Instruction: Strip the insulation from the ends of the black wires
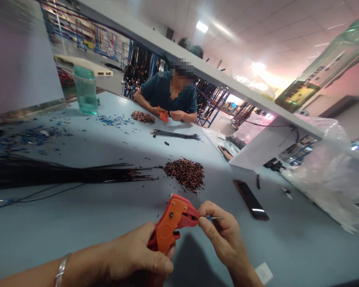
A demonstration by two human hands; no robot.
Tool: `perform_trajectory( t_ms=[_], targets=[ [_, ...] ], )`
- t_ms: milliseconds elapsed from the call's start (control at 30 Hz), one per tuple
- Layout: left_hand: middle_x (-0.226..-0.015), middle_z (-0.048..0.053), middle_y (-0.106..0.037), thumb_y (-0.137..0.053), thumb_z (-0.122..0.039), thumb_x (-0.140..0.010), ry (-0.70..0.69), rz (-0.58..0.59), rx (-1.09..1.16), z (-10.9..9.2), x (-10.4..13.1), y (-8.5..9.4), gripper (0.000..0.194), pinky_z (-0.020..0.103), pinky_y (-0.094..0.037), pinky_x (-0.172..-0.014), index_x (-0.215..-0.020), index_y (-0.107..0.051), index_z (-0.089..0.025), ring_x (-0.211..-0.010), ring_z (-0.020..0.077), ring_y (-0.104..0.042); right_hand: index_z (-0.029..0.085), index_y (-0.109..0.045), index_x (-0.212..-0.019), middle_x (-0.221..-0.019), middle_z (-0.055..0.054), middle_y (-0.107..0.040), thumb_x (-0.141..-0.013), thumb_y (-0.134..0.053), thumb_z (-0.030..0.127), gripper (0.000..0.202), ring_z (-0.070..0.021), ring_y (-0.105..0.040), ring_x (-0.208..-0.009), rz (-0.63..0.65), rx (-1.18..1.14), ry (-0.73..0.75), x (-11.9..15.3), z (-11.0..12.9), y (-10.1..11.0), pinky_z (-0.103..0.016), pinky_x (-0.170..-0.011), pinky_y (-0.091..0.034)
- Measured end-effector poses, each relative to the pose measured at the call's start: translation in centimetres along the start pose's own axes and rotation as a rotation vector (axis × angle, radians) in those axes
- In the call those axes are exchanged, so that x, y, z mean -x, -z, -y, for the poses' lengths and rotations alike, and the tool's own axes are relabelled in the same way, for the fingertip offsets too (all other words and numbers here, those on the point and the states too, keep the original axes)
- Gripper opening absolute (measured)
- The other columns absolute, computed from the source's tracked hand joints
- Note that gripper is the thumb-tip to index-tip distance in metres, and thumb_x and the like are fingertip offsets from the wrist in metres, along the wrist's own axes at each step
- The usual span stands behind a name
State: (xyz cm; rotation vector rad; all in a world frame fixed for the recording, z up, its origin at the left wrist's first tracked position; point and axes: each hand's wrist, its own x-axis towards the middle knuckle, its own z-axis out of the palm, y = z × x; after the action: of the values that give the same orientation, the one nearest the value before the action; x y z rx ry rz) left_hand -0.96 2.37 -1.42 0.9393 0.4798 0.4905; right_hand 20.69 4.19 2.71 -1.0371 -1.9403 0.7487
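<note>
My left hand [143, 249] is wrapped round the grip of a red and orange wire stripper [169, 227], whose jaws point to the right. At the jaw tip, my right hand [221, 231] pinches a small blue-ended wire terminal [212, 218] between thumb and forefinger. Whether its other end sits inside the jaws I cannot tell. Just beyond the tool lies a heap of small copper-and-black cut pieces [185, 174]. A thick bundle of black wires [62, 175] stretches in from the left, its stripped ends near that heap.
Blue terminals [32, 137] lie scattered at the left. A green water bottle [86, 91] stands behind them. A phone [251, 199] lies at the right, near clear plastic bags [326, 171]. Across the table [107, 223] sits a co-worker [170, 93] holding an orange tool. A shelf crosses above.
</note>
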Motion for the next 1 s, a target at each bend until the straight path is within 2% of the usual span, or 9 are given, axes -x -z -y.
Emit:
perform_trajectory(
  t_ms=[133,333,400,500,600,800,1000],
  targets=[
    [-0.042,-0.004,-0.055,-0.07,-0.038,-0.072,-0.053,0.053,-0.01,0.3,0.0,0.2,0.029,0.019,-0.033,-0.033,-0.065,-0.048,-0.02,-0.031,0.0101,-0.046,0.021,-0.057,-0.076,-0.07,0.001,-0.054,-0.093,-0.052,0.029,0.019,-0.0146,-0.05,-0.064,-0.008,-0.017,0.003,0.0,0.1,-0.1,-0.027,-0.059,-0.039],
    [-0.041,-0.006,-0.05,-0.073,-0.044,-0.071,-0.044,0.035,-0.027,0.0,0.0,0.1,0.036,0.019,-0.031,-0.034,-0.064,-0.047,-0.02,-0.03,0.0084,-0.042,0.02,-0.062,-0.079,-0.071,-0.001,-0.058,-0.092,-0.056,0.033,0.019,-0.0161,-0.053,-0.065,-0.015,-0.072,-0.026,0.2,-0.1,0.1,-0.027,-0.059,-0.041],
    [-0.042,-0.006,-0.05,-0.073,-0.046,-0.07,-0.041,0.03,-0.031,-0.1,0.1,0.1,0.038,0.019,-0.031,-0.034,-0.063,-0.046,-0.02,-0.031,0.0081,-0.041,0.021,-0.065,-0.087,-0.077,-0.003,-0.061,-0.092,-0.056,0.038,0.02,-0.0177,-0.055,-0.07,-0.066,-0.157,-0.03,0.2,-0.4,0.1,-0.028,-0.062,-0.044],
    [-0.043,-0.005,-0.049,-0.073,-0.048,-0.069,-0.05,0.002,-0.049,-0.2,0.1,0.1,0.039,0.019,-0.03,-0.034,-0.063,-0.046,-0.02,-0.032,0.0078,-0.04,0.022,-0.065,-0.101,-0.085,-0.005,-0.063,-0.092,-0.054,0.045,0.027,-0.0195,-0.057,-0.076,-0.216,-0.314,-0.014,0.2,-0.9,0.1,-0.03,-0.068,-0.047],
    [-0.042,-0.007,-0.045,-0.073,-0.047,-0.069,-0.064,-0.004,-0.067,-0.3,0.0,0.1,0.038,0.019,-0.028,-0.034,-0.062,-0.046,-0.02,-0.032,0.0075,-0.038,0.022,-0.065,-0.104,-0.085,-0.005,-0.064,-0.093,-0.053,0.044,0.027,-0.0196,-0.057,-0.076,-0.282,-0.357,-0.009,0.2,-1.2,0.1,-0.031,-0.069,-0.048],
    [-0.039,-0.006,-0.045,-0.071,-0.047,-0.071,-0.069,0.029,-0.046,-0.4,0.0,0.0,0.037,0.019,-0.029,-0.033,-0.062,-0.047,-0.02,-0.03,0.0086,-0.039,0.02,-0.066,-0.095,-0.083,-0.005,-0.063,-0.094,-0.05,0.044,0.028,-0.0204,-0.058,-0.076,-0.143,-0.252,-0.018,0.6,-1.1,0.0,-0.03,-0.067,-0.047],
    [-0.039,-0.005,-0.047,-0.071,-0.049,-0.069,-0.046,0.023,-0.037,-0.3,0.0,0.0,0.038,0.021,-0.031,-0.034,-0.06,-0.047,-0.02,-0.03,0.0099,-0.043,0.021,-0.067,-0.082,-0.075,-0.003,-0.067,-0.09,-0.06,0.027,0.012,-0.0176,-0.061,-0.07,-0.085,-0.065,0.043,0.0,-0.3,0.1,-0.027,-0.064,-0.048]
  ],
)
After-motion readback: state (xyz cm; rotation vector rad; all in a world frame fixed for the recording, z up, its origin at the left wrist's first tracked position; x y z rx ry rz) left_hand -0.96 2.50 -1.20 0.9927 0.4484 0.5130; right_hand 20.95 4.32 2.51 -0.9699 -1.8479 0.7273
